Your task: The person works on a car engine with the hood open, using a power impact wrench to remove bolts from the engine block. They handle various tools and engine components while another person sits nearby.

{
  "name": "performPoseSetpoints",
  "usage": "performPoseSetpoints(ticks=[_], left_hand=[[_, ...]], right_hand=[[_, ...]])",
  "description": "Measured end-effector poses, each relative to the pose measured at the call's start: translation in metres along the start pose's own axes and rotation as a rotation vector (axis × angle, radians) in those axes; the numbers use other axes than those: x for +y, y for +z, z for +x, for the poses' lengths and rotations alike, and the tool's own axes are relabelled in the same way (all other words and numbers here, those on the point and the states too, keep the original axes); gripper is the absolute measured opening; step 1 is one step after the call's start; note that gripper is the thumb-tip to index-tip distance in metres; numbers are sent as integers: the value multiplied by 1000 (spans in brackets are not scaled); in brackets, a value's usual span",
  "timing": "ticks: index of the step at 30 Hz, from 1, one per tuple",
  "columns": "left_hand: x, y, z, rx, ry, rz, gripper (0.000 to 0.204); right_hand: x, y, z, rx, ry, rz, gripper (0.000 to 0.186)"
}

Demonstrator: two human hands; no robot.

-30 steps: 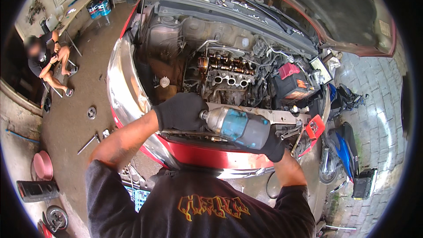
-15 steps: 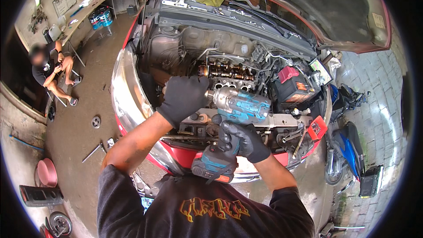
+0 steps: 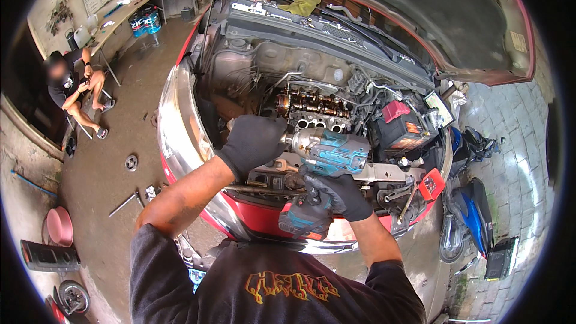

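Note:
My gloved right hand (image 3: 342, 195) grips the handle of a teal-and-black cordless impact wrench (image 3: 336, 153), its battery hanging below. At the tool's nose, my gloved left hand (image 3: 252, 144) is closed; what lies inside its fingers is mostly hidden. Both hands are over the front of a red car's engine bay. Just behind them is the exposed cylinder head (image 3: 315, 108), and to its right sit a black battery (image 3: 399, 132) with a red terminal cover (image 3: 396, 109).
A raised hood (image 3: 384, 6) arches above. Loose tools and a red tray (image 3: 432, 183) rest on the car's front. A person (image 3: 78, 90) sits on a chair beside a bench (image 3: 120, 21). Motorbikes (image 3: 468, 216) stand at the right; wrenches (image 3: 123, 204) lie on the floor.
The impact wrench has turned so its handle and battery now show below its body. My left hand has risen slightly and shifted right. My right hand has moved inward and shows on the handle.

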State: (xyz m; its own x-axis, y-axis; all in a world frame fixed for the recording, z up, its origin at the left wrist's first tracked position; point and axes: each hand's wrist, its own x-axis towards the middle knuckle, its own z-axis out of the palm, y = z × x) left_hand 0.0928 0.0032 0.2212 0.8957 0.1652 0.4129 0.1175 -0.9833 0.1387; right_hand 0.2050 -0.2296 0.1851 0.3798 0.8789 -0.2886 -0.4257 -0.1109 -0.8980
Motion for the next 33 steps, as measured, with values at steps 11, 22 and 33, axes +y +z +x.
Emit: performPoseSetpoints(ticks=[11, 22, 33], left_hand=[[2, 0, -1, -35, 32, 49, 27], [4, 0, -1, 78, 2, -5, 28], [-6, -17, -26, -159, -38, -776, 28]], right_hand=[[-12, 13, -7, 78, -65, -267, 39], [-23, 26, -17, -32, -32, 52, 31], [-50, 43, -37, -45, -245, -359, 37]])
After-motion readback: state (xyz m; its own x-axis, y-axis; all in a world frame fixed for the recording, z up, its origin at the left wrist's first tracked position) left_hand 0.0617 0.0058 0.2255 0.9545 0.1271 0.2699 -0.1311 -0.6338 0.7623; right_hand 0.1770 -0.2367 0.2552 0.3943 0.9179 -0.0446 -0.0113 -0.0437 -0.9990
